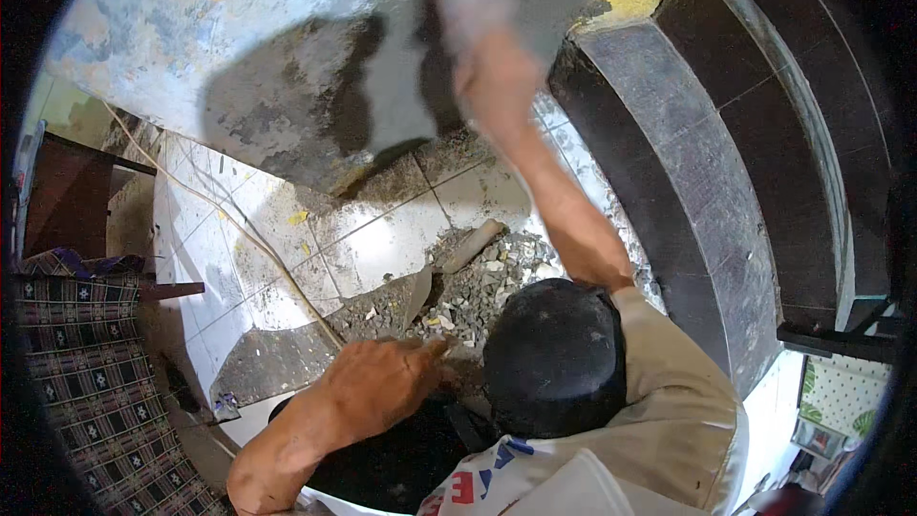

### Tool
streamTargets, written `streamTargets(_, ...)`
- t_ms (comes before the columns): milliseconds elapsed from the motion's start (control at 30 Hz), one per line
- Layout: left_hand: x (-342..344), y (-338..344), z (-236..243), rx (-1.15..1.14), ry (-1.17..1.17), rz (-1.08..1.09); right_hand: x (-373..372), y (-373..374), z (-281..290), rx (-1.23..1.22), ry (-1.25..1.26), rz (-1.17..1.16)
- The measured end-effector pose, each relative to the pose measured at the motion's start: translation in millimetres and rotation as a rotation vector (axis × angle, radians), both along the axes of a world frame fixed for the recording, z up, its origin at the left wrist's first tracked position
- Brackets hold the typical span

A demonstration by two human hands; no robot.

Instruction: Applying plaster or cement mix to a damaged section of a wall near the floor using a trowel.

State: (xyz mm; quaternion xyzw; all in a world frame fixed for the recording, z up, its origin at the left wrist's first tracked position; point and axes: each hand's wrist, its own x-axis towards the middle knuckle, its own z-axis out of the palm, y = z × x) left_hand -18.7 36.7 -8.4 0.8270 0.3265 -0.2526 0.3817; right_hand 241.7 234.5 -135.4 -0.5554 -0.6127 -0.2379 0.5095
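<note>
My right arm reaches up to the wall, where my right hand (497, 86) is closed around a pale greyish object (468, 0), too blurred to name. Around it the wall (540, 0) has a dark grey, damp-looking patch, with flaking blue and yellow paint beside it. My left hand (382, 377) is low in front of my body, above my dark-clothed leg. Its fingers curl to the right, and anything inside them is hidden. Just beyond it, a trowel (417, 298) with a light, rounded handle lies on broken rubble (487, 291).
Dark-tiled steps (669, 143) rise on the right. White floor tiles (373, 234) lie under the wall, strewn with debris. A thin cable (258, 239) crosses them at left. Patterned cloth (86, 354) hangs at far left. A rounded black shape (554, 358), apparently my knee, covers part of the rubble.
</note>
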Motion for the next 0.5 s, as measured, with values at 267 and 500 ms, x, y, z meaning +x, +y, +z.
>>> streamTargets(267, -3, -3, 7, 0.092, 0.093, 0.064, 66, -37, 28, 0.043, 0.142, 0.105)
streamTargets(500, 4, 5, -2, 0.096, -0.022, 0.034, 10, 8, 9, 0.004, -0.015, -0.007)
